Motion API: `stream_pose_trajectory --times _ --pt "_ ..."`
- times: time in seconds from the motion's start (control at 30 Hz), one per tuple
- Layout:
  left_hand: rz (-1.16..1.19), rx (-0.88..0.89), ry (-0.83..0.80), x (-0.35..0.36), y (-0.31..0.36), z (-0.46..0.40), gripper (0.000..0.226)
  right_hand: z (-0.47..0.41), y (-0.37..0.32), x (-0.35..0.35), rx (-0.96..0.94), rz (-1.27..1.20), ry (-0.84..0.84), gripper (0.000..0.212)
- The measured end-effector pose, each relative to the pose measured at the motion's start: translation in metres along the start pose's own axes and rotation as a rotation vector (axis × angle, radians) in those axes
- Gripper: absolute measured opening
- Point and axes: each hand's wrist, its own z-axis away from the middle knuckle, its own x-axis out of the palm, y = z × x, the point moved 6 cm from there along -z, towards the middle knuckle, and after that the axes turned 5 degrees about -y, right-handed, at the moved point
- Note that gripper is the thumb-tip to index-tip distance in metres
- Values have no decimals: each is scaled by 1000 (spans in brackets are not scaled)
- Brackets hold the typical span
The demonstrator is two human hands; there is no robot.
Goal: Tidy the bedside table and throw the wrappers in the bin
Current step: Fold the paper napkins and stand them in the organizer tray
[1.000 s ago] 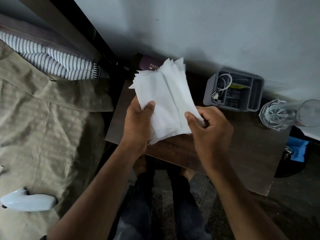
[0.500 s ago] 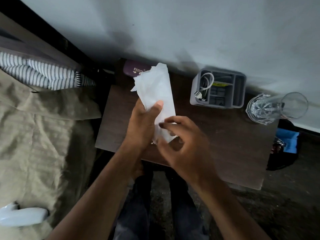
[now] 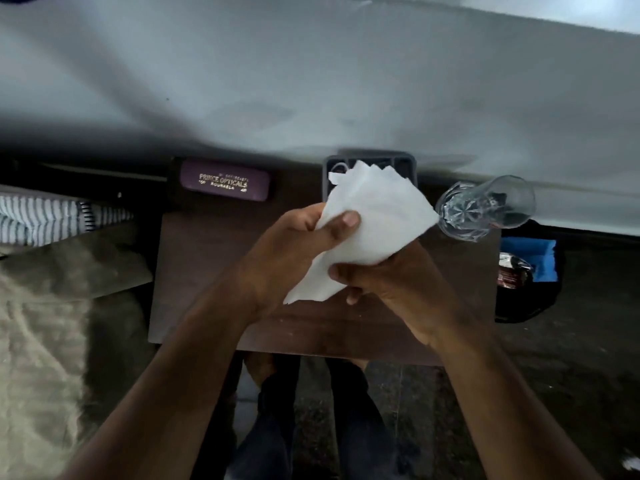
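Both hands hold a bunch of white tissue papers (image 3: 374,220) above the dark brown bedside table (image 3: 207,265). My left hand (image 3: 294,247) grips the bunch from the left, thumb pressed across its front. My right hand (image 3: 391,275) wraps the lower right part, fingers curled round the paper. The tissues fan out upward and cover most of the grey organiser (image 3: 405,166) at the back of the table. A black bin (image 3: 526,303) with a blue thing and a dark wrapper inside stands on the floor to the right of the table.
A purple spectacle case (image 3: 224,183) lies at the table's back left. A clear cut glass (image 3: 485,209) stands at the back right, close to the tissues. The bed with an olive sheet (image 3: 45,323) and a striped pillow (image 3: 52,216) is on the left. The white wall rises behind.
The tissues went from a wide spread to a gathered bunch and shifted right, over the organiser. My right hand let go briefly, then closed round the lower part. The spectacle case came fully into view.
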Motion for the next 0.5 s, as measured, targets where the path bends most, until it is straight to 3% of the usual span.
stream_pose_trajectory --times 0.1,0.23,0.3,0.37,0.5 --pt "-141 18 -5 14 17 -16 29 4 -3 -21 -66 -119 82 44" --pt "-323 181 253 15 24 -42 30 7 -2 -60 -106 -239 332 32" --pt "-290 208 375 17 15 -52 28 10 0 -83 -107 -314 503 41" --pt "-211 184 385 26 1 -58 28 14 0 -100 -132 -323 639 50" --pt "-110 160 319 48 -11 -61 36 14 -6 -112 -221 -320 770 38"
